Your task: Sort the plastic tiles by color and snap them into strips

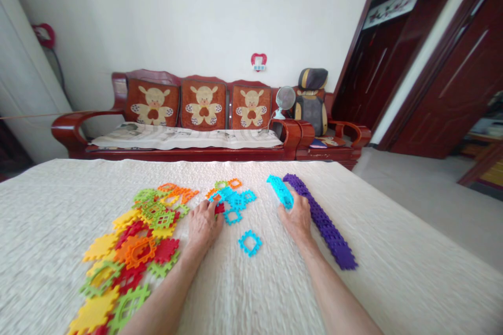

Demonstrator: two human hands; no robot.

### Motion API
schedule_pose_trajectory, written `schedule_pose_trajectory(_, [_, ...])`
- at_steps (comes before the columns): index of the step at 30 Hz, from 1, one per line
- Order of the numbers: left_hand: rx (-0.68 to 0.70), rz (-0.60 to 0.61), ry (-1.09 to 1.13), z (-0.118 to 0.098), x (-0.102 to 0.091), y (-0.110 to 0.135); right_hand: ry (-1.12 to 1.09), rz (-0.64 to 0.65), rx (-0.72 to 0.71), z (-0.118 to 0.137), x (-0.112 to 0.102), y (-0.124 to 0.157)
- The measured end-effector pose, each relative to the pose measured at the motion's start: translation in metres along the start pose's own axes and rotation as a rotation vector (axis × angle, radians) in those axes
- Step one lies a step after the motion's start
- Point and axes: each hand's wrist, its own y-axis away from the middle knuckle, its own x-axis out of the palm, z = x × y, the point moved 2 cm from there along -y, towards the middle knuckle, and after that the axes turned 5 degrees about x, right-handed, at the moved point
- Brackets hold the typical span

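Observation:
My left hand is closed, with its fingers bent at the edge of a red interlocking tile, which the hand partly hides. Close to its fingertips lie several loose light-blue interlocking tiles, some overlapping. One light-blue frame tile lies apart, nearer to me. My right hand grips the near end of a strip of stacked light-blue tiles. Just right of that hand, a long row of overlapping purple tiles runs slantwise over the cloth.
A spread heap of yellow, green, red and orange tiles covers the table's left side. Orange and green frame tiles lie behind the blue ones. Beyond the cloth-covered table stand a wooden sofa and a small fan.

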Motion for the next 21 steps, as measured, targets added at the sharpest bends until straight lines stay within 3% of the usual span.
schedule_pose_trajectory(13, [0.006, -0.020, 0.012, 0.002, 0.003, -0.001, 0.044, 0.044, 0.080, -0.016, 0.012, 0.000])
schedule_pose_trajectory(21, [-0.004, 0.005, 0.023, 0.001, 0.001, -0.001, 0.060, 0.044, 0.057, -0.019, 0.014, 0.001])
